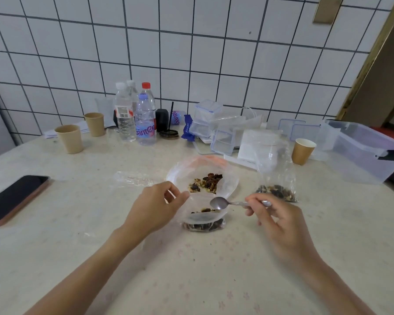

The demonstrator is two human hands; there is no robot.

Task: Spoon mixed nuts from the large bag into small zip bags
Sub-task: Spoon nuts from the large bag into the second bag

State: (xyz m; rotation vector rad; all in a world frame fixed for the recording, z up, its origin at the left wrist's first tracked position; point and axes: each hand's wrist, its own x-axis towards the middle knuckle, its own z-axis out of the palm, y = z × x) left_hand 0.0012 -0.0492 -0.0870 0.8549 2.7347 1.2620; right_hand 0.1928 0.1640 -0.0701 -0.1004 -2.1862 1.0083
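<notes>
The large clear bag lies open in the middle of the table with mixed nuts inside. In front of it stands a small zip bag with nuts at its bottom. My left hand pinches that bag's left rim and holds its mouth open. My right hand grips a metal spoon by the handle; the bowl looks empty and hovers over the small bag's mouth. A second small bag with nuts stands upright to the right.
A phone lies at the left. Paper cups, water bottles, clear lidded boxes and a large plastic tub line the back by the tiled wall. An empty flat bag lies left of the big bag.
</notes>
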